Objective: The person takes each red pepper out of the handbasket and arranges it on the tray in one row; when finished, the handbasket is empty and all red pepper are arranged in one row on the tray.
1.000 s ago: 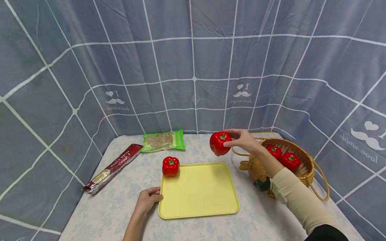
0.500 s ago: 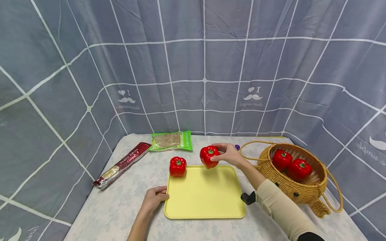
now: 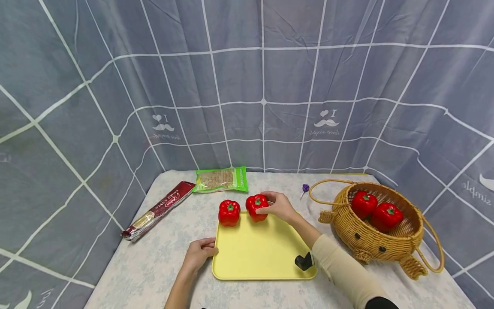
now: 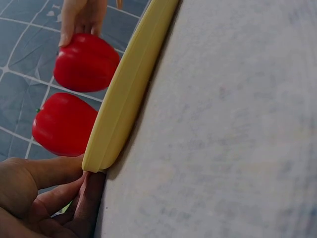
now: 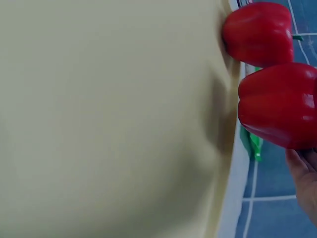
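My right hand (image 3: 278,207) grips a red bell pepper (image 3: 256,207) over the far edge of the yellow tray (image 3: 262,257). In the right wrist view this held pepper (image 5: 280,105) hangs a little above the tray, its shadow falling on the surface. Another red bell pepper (image 3: 229,213) sits upright at the tray's far left corner, just left of the held one. At the tray's left side, my left hand (image 3: 198,256) pinches the rim; the left wrist view has the thumb and fingers (image 4: 59,166) at the tray's corner.
On the right stands a wicker basket (image 3: 380,249) with looped handles, two red bell peppers (image 3: 376,210) inside. A purple lollipop (image 3: 305,188) lies left of it. Behind the tray are a green-edged food packet (image 3: 221,179) and a long maroon packet (image 3: 160,210). A grey curtain encloses the table.
My right hand has carried the pepper from beside the basket leftward and down to the tray's far edge. The left hand stays at the rim. The view has shifted slightly.
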### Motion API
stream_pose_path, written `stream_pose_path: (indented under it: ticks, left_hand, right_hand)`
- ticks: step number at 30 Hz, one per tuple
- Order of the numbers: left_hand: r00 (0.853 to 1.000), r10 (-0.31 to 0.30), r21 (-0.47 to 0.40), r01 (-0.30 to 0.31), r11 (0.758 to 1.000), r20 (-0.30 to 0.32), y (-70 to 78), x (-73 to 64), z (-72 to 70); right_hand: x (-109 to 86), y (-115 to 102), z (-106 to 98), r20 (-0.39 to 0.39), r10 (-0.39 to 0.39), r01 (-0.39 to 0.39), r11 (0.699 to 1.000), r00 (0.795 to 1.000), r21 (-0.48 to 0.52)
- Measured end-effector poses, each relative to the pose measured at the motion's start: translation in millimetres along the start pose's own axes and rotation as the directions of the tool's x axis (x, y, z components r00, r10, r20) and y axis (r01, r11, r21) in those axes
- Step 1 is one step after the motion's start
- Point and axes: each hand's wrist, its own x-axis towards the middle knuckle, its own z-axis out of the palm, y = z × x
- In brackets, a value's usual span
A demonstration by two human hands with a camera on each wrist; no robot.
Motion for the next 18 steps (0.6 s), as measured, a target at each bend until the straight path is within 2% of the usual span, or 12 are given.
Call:
stream_pose_path:
  ticks: [9, 18]
  left_hand:
    - [1.000, 0.017, -0.014, -0.017, 1.000, 0.002, 1.8, -0.8, 0.7]
    - [1.000, 0.022, -0.030, -0.021, 0.999, 0.008, 0.4, -1.9, 0.4]
  right_hand:
    - [1.6, 5.4, 16.1, -0.047, 0.005, -0.004, 1.000, 0.999, 0.009]
    - [5.7, 14.7, 28.9, -0.061, -0.002, 0.006, 0.999, 0.998, 0.054]
